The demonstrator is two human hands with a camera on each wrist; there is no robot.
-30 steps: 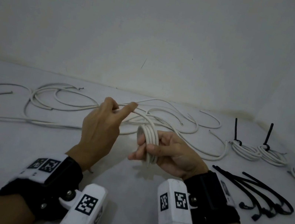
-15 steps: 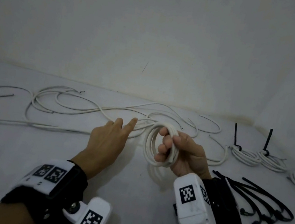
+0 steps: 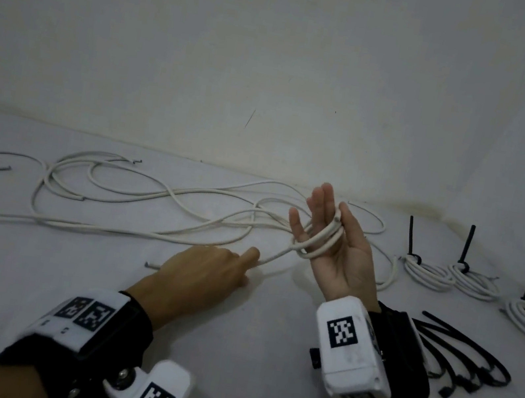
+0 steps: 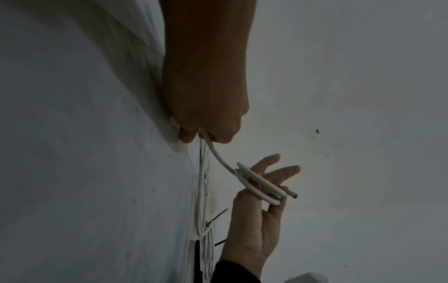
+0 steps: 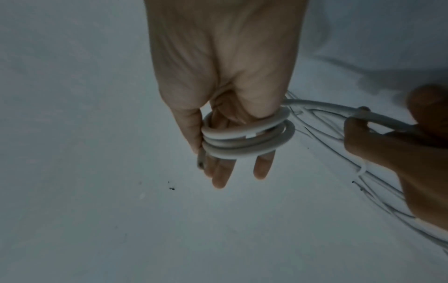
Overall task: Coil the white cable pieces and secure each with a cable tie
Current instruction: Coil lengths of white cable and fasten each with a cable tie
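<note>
- The right hand (image 3: 338,246) is raised palm-up with its fingers (image 3: 323,202) straight and spread; the coil (image 3: 319,243) of white cable hangs looped around those fingers, nothing pinching it shut.
- The left hand (image 3: 207,269), lower and to the left of the coil, pinches the trailing cable (image 3: 274,256) between thumb and fingertips near the white surface (image 3: 262,355); the wrist view confirms the strand running from that pinch up to the coil.
- The loose white cable pieces (image 3: 114,202) sprawl behind and left of the coil; three tied coils (image 3: 429,272) and a bunch of black cable ties (image 3: 463,357) lie to its right.
- Risk, as I judge it: with the fingers straight, the turns could slide off the fingertips if the left hand tugs the strand too hard, or spring apart if tension drops. The free cable end (image 4: 292,195) sticks out of the coil and could unwind.
- The trailing strand crosses other pieces and may drag or snag them.
- Compared with half a second ago, the right hand has opened from a curled grip on the coil into flat fingers inside it, and the left hand has dropped from beside the coil to take the strand.
</note>
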